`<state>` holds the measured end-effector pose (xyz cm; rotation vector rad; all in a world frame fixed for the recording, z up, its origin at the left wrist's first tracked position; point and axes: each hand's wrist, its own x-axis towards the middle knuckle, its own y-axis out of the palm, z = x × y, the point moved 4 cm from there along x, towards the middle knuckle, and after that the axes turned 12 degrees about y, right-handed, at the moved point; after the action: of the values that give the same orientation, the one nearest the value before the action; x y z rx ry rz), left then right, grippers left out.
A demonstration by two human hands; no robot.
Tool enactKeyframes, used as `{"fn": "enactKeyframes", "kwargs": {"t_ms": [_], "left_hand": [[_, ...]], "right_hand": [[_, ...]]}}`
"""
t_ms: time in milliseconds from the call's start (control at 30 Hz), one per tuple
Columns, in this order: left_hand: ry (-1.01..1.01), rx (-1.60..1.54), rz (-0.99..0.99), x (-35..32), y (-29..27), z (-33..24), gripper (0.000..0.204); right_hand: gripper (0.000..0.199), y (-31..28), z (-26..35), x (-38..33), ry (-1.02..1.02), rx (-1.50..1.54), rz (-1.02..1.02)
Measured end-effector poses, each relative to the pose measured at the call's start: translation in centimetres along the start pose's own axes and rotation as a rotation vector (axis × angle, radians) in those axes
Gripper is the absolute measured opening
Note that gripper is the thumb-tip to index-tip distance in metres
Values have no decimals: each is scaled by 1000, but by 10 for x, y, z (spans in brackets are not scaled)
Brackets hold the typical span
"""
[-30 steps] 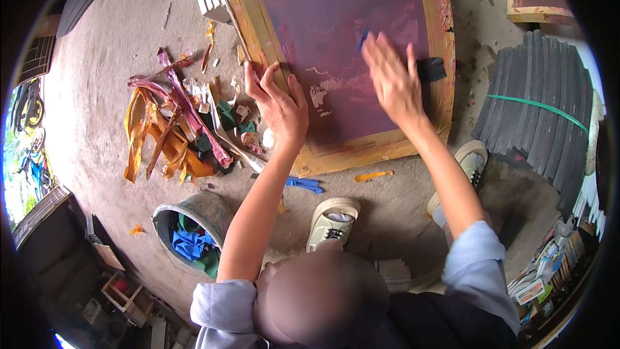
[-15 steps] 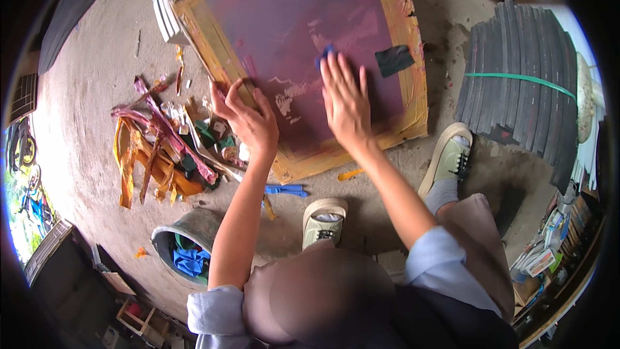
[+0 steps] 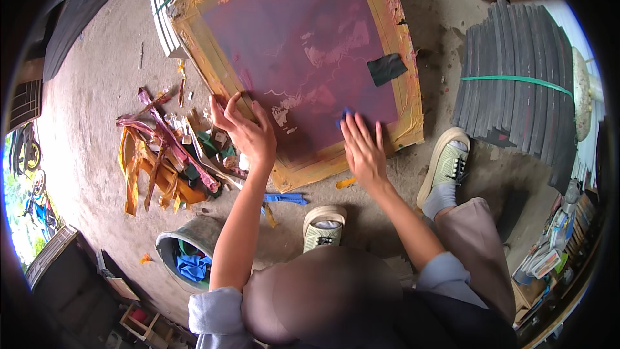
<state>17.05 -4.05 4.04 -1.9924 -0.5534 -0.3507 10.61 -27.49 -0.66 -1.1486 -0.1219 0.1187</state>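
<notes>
Pressing two hands onto one wooden-framed screen (image 3: 303,45) lying flat on the concrete floor (image 3: 97,90).

One left hand (image 3: 245,130) rests with fingers spread on the frame's lower-left edge, holding nothing that can be seen. One right hand (image 3: 363,148) lies palm down on the purple mesh near the bottom rail, fingers together over one small blue piece (image 3: 343,116) that peeks out at the fingertips. One black patch (image 3: 386,68) sits on the mesh toward the right rail. Left of the frame lies one heap of orange and pink scraps (image 3: 161,161); one bucket (image 3: 184,249) stands below it. Two pale shoes (image 3: 445,165) show near the frame's lower edge, and one strapped stack of dark sheets (image 3: 516,84) lies well to the right.
</notes>
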Motion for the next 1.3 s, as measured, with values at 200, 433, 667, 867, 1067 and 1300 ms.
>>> {"fn": "enactKeyframes", "kwargs": {"t_ms": [200, 433, 667, 867, 1067, 1300], "left_hand": [[-31, -76, -8, -4, 3, -5, 43], [-17, -5, 8, 0, -2, -4, 40], [-10, -5, -9, -4, 0, -7, 42], [-7, 42, 8, -2, -1, 0, 45], [5, 17, 23, -2, 1, -8, 45], [-37, -29, 38, -3, 3, -3, 45]], "right_hand": [[55, -19, 28, 77, -110, -13, -19], [51, -7, -4, 4, -189, -45, 118], [54, -17, 9, 77, 4, 23, -96], [55, 18, 42, -15, -340, 14, 166], [60, -23, -24, 46, 213, 19, -128], [65, -5, -10, 7, -471, -200, 29]]}}
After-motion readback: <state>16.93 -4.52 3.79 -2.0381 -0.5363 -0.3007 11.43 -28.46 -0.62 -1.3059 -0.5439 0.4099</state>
